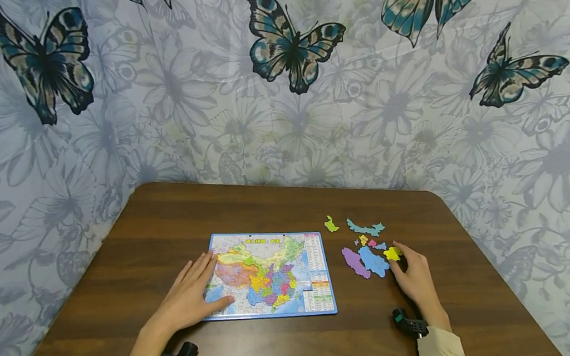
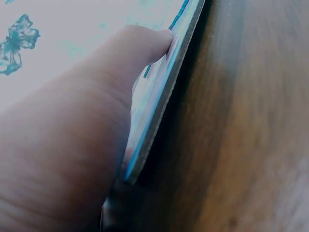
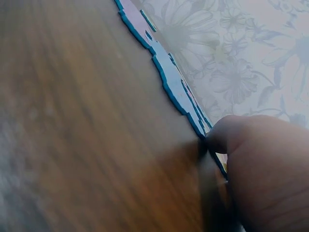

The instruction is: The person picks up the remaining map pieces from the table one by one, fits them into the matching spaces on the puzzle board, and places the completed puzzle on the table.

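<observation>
A map puzzle board with a blue border lies flat on the table, its coloured map pieces set in it. My left hand rests on the board's left side, fingers extended and thumb on the lower part. In the left wrist view, the thumb lies across the board near its edge. To the right, my right hand has thumb and index finger at either side of a yellow puzzle piece, pinching it. A larger blue piece lies just left of it.
Beside the blue piece is a purple piece. Farther back are a teal piece and a yellow-green piece, with a pink piece and other small ones between. A butterfly-patterned cloth hangs behind the wooden table.
</observation>
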`<state>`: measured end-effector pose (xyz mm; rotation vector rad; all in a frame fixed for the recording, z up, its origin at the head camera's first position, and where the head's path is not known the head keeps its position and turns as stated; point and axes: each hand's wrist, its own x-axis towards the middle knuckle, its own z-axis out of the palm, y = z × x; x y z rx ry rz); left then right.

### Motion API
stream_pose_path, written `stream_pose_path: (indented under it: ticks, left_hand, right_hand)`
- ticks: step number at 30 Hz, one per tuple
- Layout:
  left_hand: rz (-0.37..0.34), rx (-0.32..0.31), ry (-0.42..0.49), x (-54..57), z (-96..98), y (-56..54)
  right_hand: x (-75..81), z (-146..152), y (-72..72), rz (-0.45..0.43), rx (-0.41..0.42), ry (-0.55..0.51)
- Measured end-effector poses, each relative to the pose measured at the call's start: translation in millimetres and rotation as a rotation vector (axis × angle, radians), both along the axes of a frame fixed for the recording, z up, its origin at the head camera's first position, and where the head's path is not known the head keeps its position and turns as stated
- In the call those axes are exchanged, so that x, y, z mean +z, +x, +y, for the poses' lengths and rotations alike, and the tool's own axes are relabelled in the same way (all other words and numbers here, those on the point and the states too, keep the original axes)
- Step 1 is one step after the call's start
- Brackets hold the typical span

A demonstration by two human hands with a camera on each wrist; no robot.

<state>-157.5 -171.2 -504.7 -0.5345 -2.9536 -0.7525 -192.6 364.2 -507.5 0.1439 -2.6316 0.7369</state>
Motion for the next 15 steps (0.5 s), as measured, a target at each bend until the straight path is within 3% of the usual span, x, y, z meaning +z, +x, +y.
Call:
stream_pose_path:
  ticks: [7, 15]
  left_hand:
    - [-0.009, 0.003, -0.006, 0.5, -0.7, -1.2]
    - [-0.021, 0.004, -0.004, 1.4, -0.5, -1.0]
  right_hand:
    - [1.9, -0.9, 1.8, -0.019, -0.025, -0.010]
    - [0.5, -0.4, 2.2, 0.019, -0.006, -0.031]
